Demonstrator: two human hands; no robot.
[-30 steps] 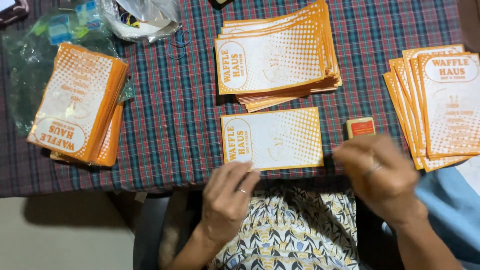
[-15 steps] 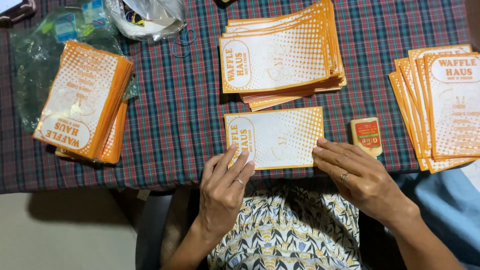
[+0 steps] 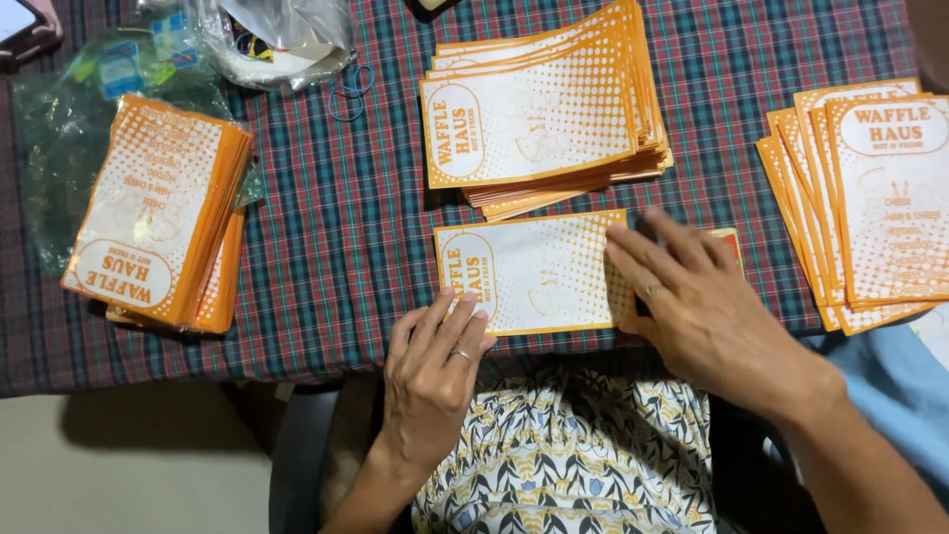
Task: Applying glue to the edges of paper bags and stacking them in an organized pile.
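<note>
A single orange-and-white paper sleeve [image 3: 534,272] lies flat at the near edge of the plaid-covered table [image 3: 336,237]. My left hand [image 3: 435,371] rests with fingertips on the sleeve's lower left corner, fingers spread, a ring on one finger. My right hand [image 3: 692,297] lies flat, palm down, over the sleeve's right end and covers most of a small orange box [image 3: 730,240]. Neither hand grips anything.
A fanned stack of the same sleeves [image 3: 544,109] sits just beyond. Another stack [image 3: 163,222] lies at the left on clear plastic, and a third [image 3: 870,198] at the right. A plastic bag [image 3: 277,35] and rubber bands [image 3: 346,89] lie at the back left. A dark phone [image 3: 25,30] is at the corner.
My right hand has moved up and left from off the table edge onto the sleeve's right end, now covering the small orange box. My left hand has come up onto the sleeve's corner.
</note>
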